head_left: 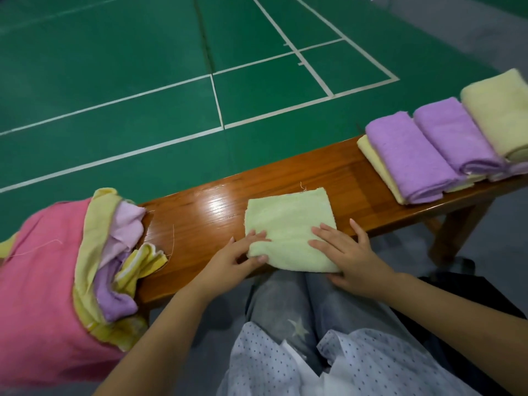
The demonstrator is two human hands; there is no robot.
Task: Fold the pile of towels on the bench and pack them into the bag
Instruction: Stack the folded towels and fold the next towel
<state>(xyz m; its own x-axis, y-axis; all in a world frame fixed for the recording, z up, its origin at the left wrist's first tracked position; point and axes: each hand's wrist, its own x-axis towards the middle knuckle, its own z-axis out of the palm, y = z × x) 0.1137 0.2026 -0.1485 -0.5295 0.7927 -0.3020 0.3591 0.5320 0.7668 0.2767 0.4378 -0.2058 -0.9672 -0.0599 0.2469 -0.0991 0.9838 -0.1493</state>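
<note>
Towels: one pale green towel (288, 227), folded to a near square, lies flat mid-counter at the near edge, its near hem overhanging toward the person's lap. Long axis runs roughly away from the viewer, tilted slightly right.

Far left: pink bag (40, 270), mouth facing right, yellow lining turned out. Inside it: lilac and purple towels plus a yellow-and-white striped cloth (140, 267) spilling from the mouth onto the counter.

Left hand (243, 258): fingers on top of the green towel's near-left corner, thumb at its near hem, pinching the corner.

Right hand (347, 252): fingers straight and spread, pressing flat on the near-right part of the towel.

Right end of counter (200, 212): row of folded towels (445, 147), overlapping, cream and purple alternating, long axes running away from the viewer.

Counter is glossy brown wood. Beyond it, green court floor (143, 81) with white lines.
</note>
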